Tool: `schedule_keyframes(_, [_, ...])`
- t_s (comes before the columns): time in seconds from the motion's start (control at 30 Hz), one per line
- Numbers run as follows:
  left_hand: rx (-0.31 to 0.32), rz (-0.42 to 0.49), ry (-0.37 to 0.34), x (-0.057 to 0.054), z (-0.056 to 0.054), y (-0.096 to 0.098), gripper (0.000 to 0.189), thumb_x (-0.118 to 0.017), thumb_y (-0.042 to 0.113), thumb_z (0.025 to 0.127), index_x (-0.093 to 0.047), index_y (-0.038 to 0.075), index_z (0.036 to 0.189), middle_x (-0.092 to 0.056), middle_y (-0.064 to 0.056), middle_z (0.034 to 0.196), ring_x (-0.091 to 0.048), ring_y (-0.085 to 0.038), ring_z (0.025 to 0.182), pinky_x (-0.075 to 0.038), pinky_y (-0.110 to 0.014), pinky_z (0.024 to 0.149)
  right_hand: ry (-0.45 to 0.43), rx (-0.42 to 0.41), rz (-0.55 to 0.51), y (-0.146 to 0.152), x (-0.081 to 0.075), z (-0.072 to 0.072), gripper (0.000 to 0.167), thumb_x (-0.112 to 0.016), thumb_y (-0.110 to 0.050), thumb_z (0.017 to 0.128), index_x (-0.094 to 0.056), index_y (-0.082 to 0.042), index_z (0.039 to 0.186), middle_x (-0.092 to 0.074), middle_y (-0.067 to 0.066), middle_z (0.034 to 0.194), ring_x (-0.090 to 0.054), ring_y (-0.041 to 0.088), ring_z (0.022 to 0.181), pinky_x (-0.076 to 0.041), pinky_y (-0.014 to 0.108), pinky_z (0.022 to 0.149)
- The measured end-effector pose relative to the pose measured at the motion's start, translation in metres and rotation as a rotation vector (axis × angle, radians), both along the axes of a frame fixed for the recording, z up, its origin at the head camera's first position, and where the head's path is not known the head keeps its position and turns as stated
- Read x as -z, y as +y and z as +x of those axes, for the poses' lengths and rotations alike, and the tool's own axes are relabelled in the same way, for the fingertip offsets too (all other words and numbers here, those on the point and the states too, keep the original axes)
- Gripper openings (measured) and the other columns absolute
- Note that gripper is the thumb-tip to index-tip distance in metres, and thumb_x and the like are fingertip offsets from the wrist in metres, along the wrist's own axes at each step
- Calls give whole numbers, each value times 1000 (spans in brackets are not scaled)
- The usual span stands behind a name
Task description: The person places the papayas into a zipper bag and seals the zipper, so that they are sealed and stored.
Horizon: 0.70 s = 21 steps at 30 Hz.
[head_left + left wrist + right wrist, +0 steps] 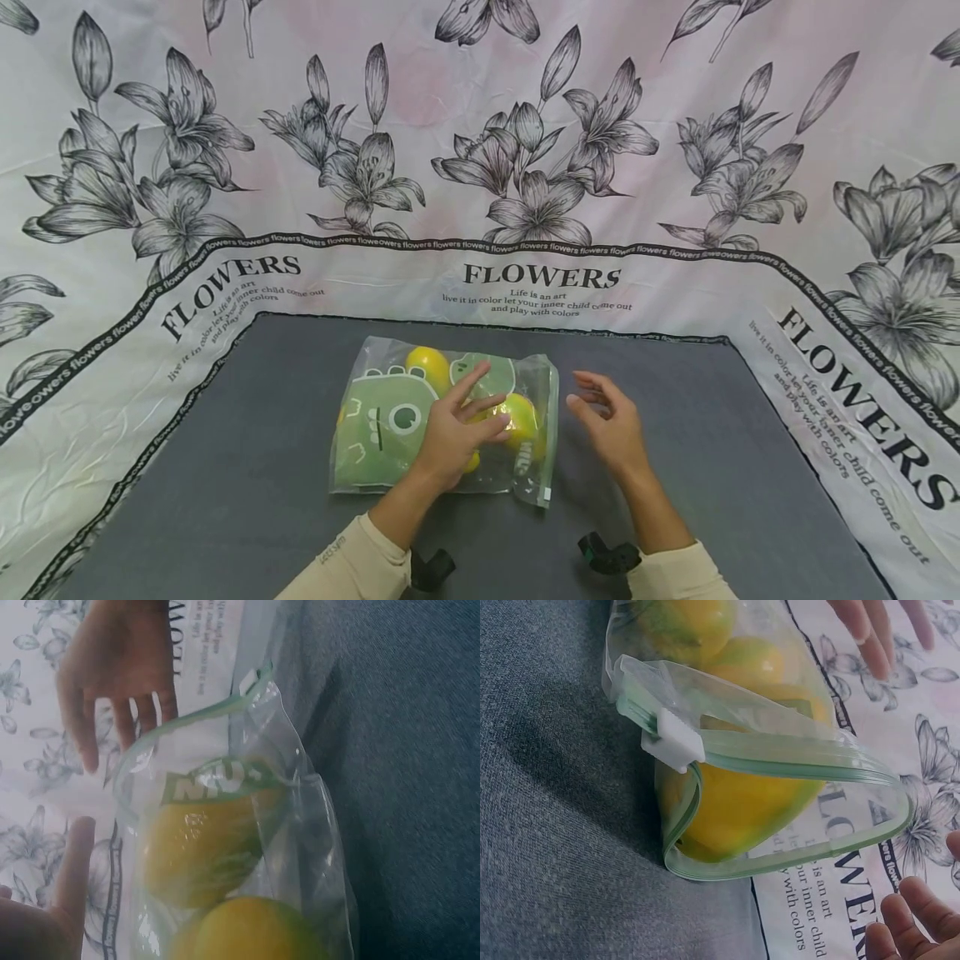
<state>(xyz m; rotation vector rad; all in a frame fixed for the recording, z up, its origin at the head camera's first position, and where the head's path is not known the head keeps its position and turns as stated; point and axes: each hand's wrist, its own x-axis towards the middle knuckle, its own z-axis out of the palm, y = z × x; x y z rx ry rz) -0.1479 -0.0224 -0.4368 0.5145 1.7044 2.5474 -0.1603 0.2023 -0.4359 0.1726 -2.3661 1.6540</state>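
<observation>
The left hand (453, 433) rests with relaxed fingers on the bag (382, 433) of lemons (427, 364); the right hand (611, 429) hovers just beside the bag, fingers loose, holding nothing.

A zip bag (442, 421) lies flat on the table (225, 483), near the middle. Inside the zip bag sit several lemons (427, 364). The left hand (453, 429) rests on top of the zip bag. The right hand (611, 425) hovers just to the right of the zip bag, apart from it. A printed cloth (480, 167) stands behind the table and runs along both of its sides.
</observation>
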Motion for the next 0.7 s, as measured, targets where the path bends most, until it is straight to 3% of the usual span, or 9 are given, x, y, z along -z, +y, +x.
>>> schedule_keyframes(0.13, [7,18,-1,0,1,-6,78,-66,-12,82,-32,3,150,-20,-14,156,-40,-51,124,-54,-51,76,4,2,-6,4,7,-4,40,-65,-13,92,-57,-4,130,-55,16,128,-52,35,112,-39,46,90])
schedule_keyframes(0.43, [11,51,9,7,8,-16,79,-67,-9,83,-28,2,151,-22,-11,156,-40,-50,125,-55,-51,74,20,-1,24,-7,-23,17,38,-63,-3,91,-57,4,127,-55,24,125,-53,39,108,-41,50,87])
schedule_keyframes(0.7, [26,81,9,11,12,-19,80,-66,-7,84,-25,3,152,-20,-12,157,-34,-57,125,-55,-51,74,6,-22,9,-7,-24,22,37,-63,-4,91,-57,3,128,-55,23,126,-53,37,108,-42,48,87])
